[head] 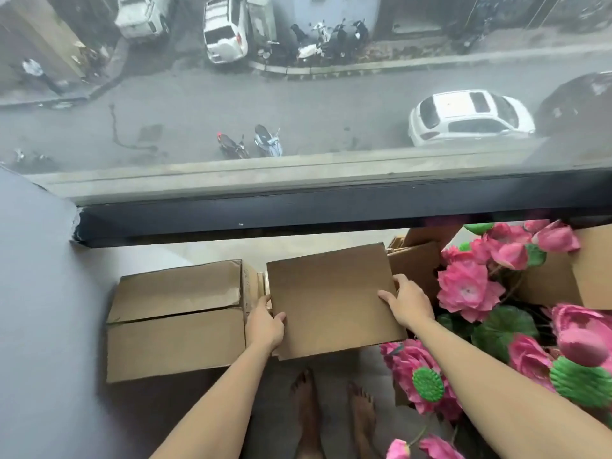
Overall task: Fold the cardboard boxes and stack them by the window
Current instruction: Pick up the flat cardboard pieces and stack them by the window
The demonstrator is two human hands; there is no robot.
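A brown cardboard box is held between both hands just below the window frame. My left hand grips its left edge, thumb on top. My right hand grips its right edge, thumb over the top face. A larger closed cardboard box sits on the floor right beside it on the left, against the grey wall. More cardboard lies behind the held box on the right, partly hidden.
Pink artificial lotus flowers with green leaves crowd the right side, touching my right forearm. Another cardboard box stands at the far right. A grey wall closes the left. My bare feet stand on the floor below.
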